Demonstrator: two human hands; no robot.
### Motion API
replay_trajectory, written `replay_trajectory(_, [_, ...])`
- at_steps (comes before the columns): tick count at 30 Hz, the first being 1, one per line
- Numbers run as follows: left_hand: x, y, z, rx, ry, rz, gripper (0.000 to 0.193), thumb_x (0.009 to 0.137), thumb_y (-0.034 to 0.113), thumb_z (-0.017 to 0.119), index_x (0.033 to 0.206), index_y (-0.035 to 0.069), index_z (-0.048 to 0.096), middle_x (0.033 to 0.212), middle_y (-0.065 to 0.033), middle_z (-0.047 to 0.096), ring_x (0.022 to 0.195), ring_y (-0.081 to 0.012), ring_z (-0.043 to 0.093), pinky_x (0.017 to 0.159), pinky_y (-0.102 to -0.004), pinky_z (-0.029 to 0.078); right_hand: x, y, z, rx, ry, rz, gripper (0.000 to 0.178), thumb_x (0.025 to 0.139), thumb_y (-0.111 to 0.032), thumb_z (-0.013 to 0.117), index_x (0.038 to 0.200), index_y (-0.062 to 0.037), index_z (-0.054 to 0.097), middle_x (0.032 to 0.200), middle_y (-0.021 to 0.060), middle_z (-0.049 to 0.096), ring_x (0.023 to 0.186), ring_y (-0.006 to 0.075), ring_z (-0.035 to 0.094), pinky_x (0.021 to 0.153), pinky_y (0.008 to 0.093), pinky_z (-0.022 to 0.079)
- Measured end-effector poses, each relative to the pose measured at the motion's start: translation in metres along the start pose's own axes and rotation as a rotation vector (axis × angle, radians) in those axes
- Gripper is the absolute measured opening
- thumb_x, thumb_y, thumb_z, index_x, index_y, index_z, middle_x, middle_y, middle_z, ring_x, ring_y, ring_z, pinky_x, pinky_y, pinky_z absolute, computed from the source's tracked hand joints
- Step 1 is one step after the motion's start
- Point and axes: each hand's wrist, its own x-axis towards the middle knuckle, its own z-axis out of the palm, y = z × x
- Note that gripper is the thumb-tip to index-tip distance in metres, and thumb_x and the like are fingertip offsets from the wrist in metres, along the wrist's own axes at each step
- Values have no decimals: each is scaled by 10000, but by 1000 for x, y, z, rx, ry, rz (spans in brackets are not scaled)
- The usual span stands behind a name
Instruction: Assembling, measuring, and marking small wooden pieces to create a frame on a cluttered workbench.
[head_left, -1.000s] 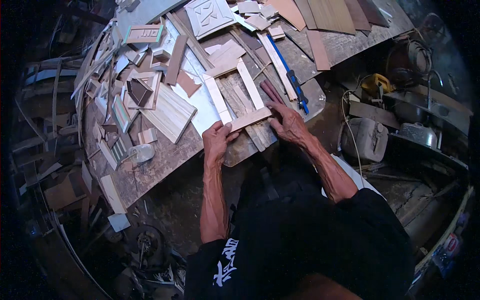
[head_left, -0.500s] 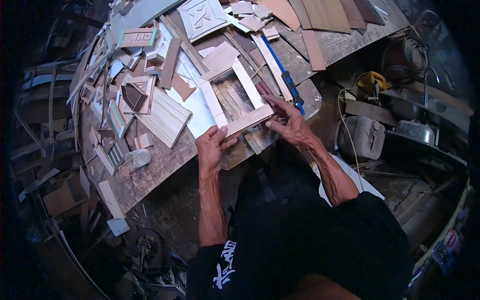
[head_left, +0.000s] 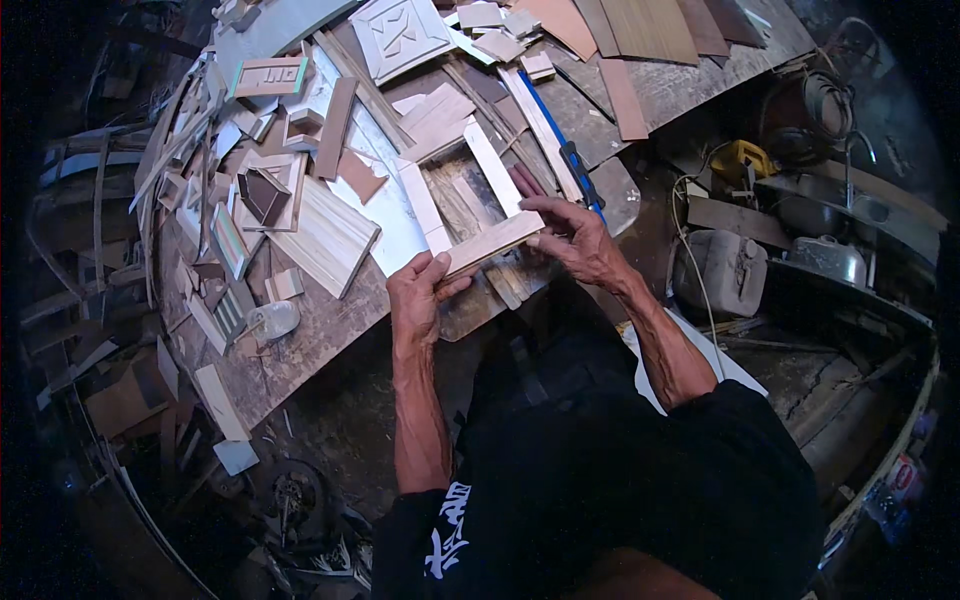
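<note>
The near wooden slat is gripped at both ends by the left hand and right hand, against two upright slats on the bench; the frame appears partly assembled.

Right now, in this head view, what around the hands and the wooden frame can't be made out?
- Joints of the wooden frame: near corners covered by the left hand and right hand.
- Whether glue or nails hold the near strip: too small.
- Objects at the left rim: dark, bent by the fisheye.
- The workbench edge nearest the person: hidden by the forearms.
</note>
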Motion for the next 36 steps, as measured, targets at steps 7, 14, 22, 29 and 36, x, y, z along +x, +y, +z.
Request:
replay_trajectory(7, [3, -2, -2, -6, -3, -2, 301, 886, 89, 574, 1077, -143, 548, 955, -199, 648, 802, -266, 686, 657, -272, 577, 0, 1, 1, 133, -19, 135, 454, 766, 41, 627, 1209, -1, 535, 1429, 101, 411, 975, 119, 591, 788, 257, 499])
replay_trajectory(14, [4, -1, -2, -6, -16, 30, 286, 884, 83, 565, 1071, -133, 553, 956, -190, 649, 798, -255, 685, 652, -269, 576, 3, 15, 4, 183, 20, -8, 487, 812, 68, 588, 1280, 6, 469, 992, 97, 628, 817, 122, 623, 699, 235, 513])
replay_trajectory(22, [4, -3, -3, 29, -52, 117, 286, 888, 92, 569, 1094, -106, 572, 976, -164, 653, 809, -220, 674, 696, -273, 566, 3, 10, 1, 517, 4, 155, 423, 890, -89, 478, 1284, 61, 441, 1005, 132, 620, 805, 169, 633, 706, 269, 533])
replay_trajectory(29, [6, -13, -5, 76, -66, 270, 327, 891, 87, 588, 1169, -81, 561, 982, -138, 656, 844, -178, 645, 714, -295, 571, 2, 8, 1, 509, 43, 249, 371, 911, -136, 489, 1226, 58, 505, 955, 136, 636, 781, 173, 644, 709, 277, 542])
replay_trajectory(36, [8, -10, -3, 83, -55, 261, 318, 890, 76, 589, 1158, -93, 560, 982, -143, 654, 842, -180, 646, 709, -298, 575, 7, 7, 0, 450, 46, 237, 355, 924, -170, 503, 1204, 48, 530, 933, 121, 641, 752, 155, 639, 695, 278, 544])
